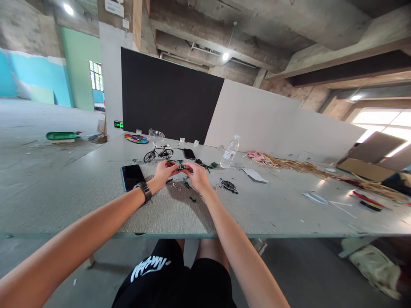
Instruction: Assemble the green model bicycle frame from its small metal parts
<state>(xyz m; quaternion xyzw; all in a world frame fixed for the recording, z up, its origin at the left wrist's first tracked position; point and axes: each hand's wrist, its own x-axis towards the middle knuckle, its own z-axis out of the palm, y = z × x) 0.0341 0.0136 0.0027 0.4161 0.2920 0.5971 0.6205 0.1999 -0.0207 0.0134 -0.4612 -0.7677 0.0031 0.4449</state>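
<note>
A small dark green piece (181,164) is held up between both hands, above the table. My left hand (165,171), with a dark watch on its wrist, pinches its left end. The fingers of my right hand (196,174) are closed on its right side. Fingertips hide part of the piece. Just behind my left hand a small black model bicycle (158,152) stands upright. Below the hands, small green parts (192,199) lie on the table, and a small spoked wheel (228,185) lies flat to the right.
A phone (133,177) lies left of the hands, another dark phone (189,153) behind them. A water bottle (230,152) stands to the right, near a white paper (254,175). A colourful round palette (136,139) is at the back left. Tan strips (289,164) stretch along the right.
</note>
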